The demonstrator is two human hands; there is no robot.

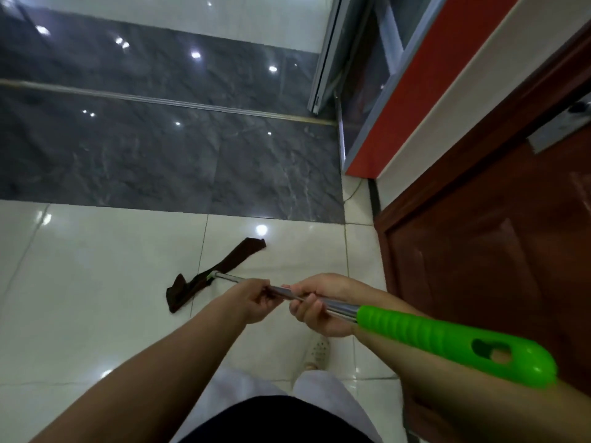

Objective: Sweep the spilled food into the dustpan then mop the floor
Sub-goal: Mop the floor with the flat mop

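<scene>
- This looks like the indoor entrance or doorway area of a home or a small shop; the view does not settle which.
- The floor (96,282) is glossy white ceramic tile, with grout lines and reflections of ceiling lights.
- A band of dark grey marble-look tile (160,155) crosses it, with a thin metal threshold strip (166,102) running along it.
- At the upper right stands an aluminium-framed glass door (361,75), of the kind found on a shopfront or a sliding partition.
- Beside it are a red wall panel (425,78) and a white door frame (454,113).
- A reddish-brown panelled wooden door (479,251) stands at the right.
</scene>
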